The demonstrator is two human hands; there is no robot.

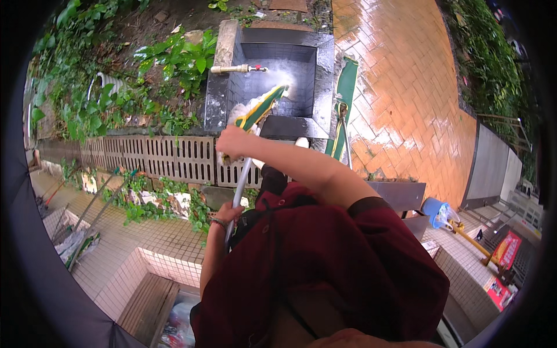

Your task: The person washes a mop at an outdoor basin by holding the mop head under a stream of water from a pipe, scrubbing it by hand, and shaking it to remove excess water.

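My left hand (pixel 228 213) grips the grey pole (pixel 243 180) of a flat mop. With my right hand (pixel 235 143) I hold one end of its mop head (pixel 263 106), which has a green backing, yellow trim and a pale fringe. The head's far end reaches over a dark-tiled basin (pixel 324 82). A tap (pixel 257 68) with a red handle juts in from the basin's left side, and water splashes white below it. My right fingers are partly hidden behind the hand. Outside the basin's right wall lies a second green flat mop (pixel 347 85) with its own pole.
Slotted drain covers (pixel 161 154) run left from my feet. Leafy plants (pixel 180 65) grow left of the basin; wet orange paving (pixel 400 95) stretches to its right. Several poles (pixel 98 195) lean at the left. A blue bucket (pixel 433 211) stands at the right.
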